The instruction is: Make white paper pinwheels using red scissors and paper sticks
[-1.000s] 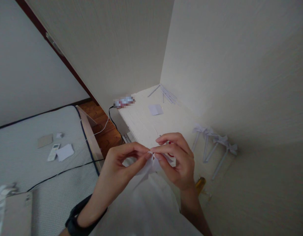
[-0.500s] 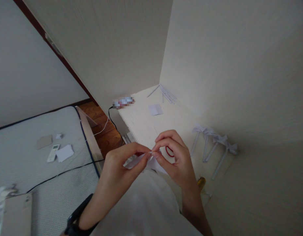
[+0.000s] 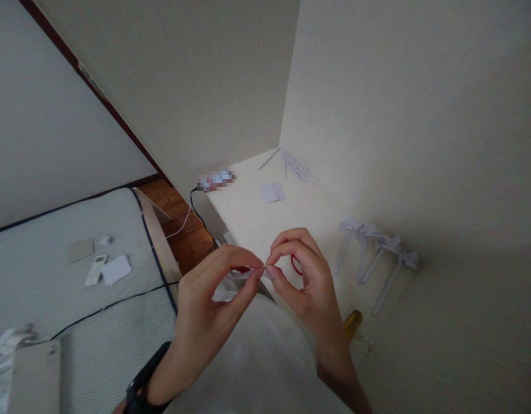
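Note:
Both hands meet in front of my body, fingertips nearly touching. My left hand pinches a white piece of paper between thumb and forefinger; much of it is hidden behind the fingers. Thumb and forefinger of my right hand pinch the same paper at its other side. Behind the right hand part of a red ring shows on the white table. To the right, several paper pinwheels on white sticks lean in a row by the wall.
On the white table lie a square paper sheet and several white paper sticks. A yellow-brown object lies beside my right wrist. The bed at left bears a remote control, papers and a black cable.
Both hands stay pinched together at the paper. Less of the white paper shows below the fingers now. The view has shifted slightly.

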The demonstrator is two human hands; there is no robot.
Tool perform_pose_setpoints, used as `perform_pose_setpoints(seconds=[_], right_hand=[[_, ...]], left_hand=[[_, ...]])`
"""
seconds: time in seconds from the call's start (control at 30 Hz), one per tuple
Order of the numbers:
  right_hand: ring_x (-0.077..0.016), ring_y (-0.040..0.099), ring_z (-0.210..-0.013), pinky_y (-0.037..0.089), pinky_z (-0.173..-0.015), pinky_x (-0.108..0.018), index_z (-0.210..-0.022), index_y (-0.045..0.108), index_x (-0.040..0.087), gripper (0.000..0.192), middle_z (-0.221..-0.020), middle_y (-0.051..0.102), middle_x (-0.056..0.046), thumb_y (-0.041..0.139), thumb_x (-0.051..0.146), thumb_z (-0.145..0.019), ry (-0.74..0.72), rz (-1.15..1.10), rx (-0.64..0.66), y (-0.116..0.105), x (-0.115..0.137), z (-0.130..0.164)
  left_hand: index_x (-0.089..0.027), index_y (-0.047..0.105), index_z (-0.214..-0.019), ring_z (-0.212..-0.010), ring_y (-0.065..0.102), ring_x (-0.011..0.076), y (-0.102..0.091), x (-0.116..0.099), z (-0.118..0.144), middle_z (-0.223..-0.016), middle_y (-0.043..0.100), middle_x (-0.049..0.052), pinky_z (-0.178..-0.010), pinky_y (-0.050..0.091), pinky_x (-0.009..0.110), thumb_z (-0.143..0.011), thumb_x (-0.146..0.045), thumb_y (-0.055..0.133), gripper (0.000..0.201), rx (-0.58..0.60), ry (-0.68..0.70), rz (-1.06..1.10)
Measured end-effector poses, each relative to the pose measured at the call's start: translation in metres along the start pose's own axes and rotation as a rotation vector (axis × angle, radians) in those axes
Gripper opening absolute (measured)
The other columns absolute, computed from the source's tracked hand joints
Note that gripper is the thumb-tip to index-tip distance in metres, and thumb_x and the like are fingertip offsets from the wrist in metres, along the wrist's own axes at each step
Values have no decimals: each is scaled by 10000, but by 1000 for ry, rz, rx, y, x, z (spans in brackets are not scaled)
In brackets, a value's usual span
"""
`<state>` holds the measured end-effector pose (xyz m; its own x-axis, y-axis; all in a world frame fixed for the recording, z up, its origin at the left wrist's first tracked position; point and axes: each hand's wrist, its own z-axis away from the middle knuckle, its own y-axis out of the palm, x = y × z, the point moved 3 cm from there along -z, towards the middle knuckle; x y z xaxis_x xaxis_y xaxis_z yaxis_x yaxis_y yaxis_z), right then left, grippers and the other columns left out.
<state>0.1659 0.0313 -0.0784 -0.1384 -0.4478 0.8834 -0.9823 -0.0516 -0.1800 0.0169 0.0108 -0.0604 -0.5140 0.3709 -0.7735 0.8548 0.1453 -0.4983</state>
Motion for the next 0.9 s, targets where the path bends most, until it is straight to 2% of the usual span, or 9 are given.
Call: perform_pose_setpoints(seconds=[0.13, 0.37, 0.43, 0.5, 0.57, 0.63, 0.7, 0.8, 0.9], right_hand=[[-173, 575, -870, 479, -776, -308, -830, 614, 222, 151, -915, 571, -15, 617, 71, -812, -14, 20, -40, 3, 2, 2], [-172, 567, -822, 487, -722, -303, -803, 586, 227, 200, -833, 550, -6, 622, 31, -785, -73, 194, -242, 13, 14, 9], [-172, 574, -818, 487, -720, -306, -810, 621, 230, 155, -841, 571, -9, 638, 76, -816, -49, 104, -198, 11, 14, 8], [-180, 593, -832, 489, -746, -322, -834, 671, 229, 74, -856, 615, -20, 630, 190, -882, -12, -81, -97, 5, 11, 6], [-192, 614, -827, 489, -767, -343, -847, 706, 220, 234, -825, 660, -34, 532, 320, -967, 12, -281, -24, -4, 6, 4], [-189, 620, -774, 486, -748, -344, -810, 719, 216, 371, -763, 675, -37, 440, 357, -1010, 79, -391, 5, -13, -1, 1], [-178, 607, -719, 480, -712, -324, -771, 714, 216, 308, -723, 665, -25, 507, 312, -978, 192, -416, 28, -16, -7, 0], [-165, 586, -704, 473, -704, -294, -737, 702, 218, 114, -714, 646, -3, 665, 212, -844, 330, -456, 71, -13, -10, 1], [-162, 582, -718, 465, -721, -287, -730, 707, 224, 58, -724, 643, 7, 730, 207, -780, 353, -534, 121, -4, -7, 1]], left_hand=[[-208, 626, -849, -760, 637, 116, 0, -1, 1, -813, 685, -24, -688, 487, 221, -861, -87, 644, 123, -17, 34, -26], [-203, 629, -860, -766, 635, 115, 0, 0, 2, -824, 682, -19, -701, 485, 226, -850, -69, 653, 136, -76, 89, -51], [-216, 639, -861, -777, 635, 119, -1, 3, 2, -823, 681, -25, -711, 490, 229, -849, -68, 650, 149, -70, 38, 35], [-229, 653, -847, -780, 637, 126, -3, 6, 1, -814, 680, -28, -710, 497, 232, -855, -81, 644, 148, -44, -46, 174], [-231, 666, -815, -758, 637, 127, -3, 9, 0, -793, 679, -28, -685, 500, 228, -857, -107, 650, 132, 3, -146, 320], [-223, 673, -777, -721, 634, 124, -3, 11, -2, -761, 677, -26, -650, 495, 215, -840, -128, 674, 113, 55, -241, 445], [-212, 675, -744, -693, 630, 121, -2, 11, -2, -730, 675, -25, -630, 490, 207, -820, -141, 693, 105, 113, -315, 539], [-202, 679, -707, -671, 617, 110, 0, 10, -2, -695, 666, -27, -629, 480, 197, -810, -141, 695, 121, 188, -378, 606], [-206, 682, -707, -674, 605, 99, 2, 7, -1, -691, 657, -37, -636, 472, 184, -808, -145, 702, 120, 214, -399, 632]])
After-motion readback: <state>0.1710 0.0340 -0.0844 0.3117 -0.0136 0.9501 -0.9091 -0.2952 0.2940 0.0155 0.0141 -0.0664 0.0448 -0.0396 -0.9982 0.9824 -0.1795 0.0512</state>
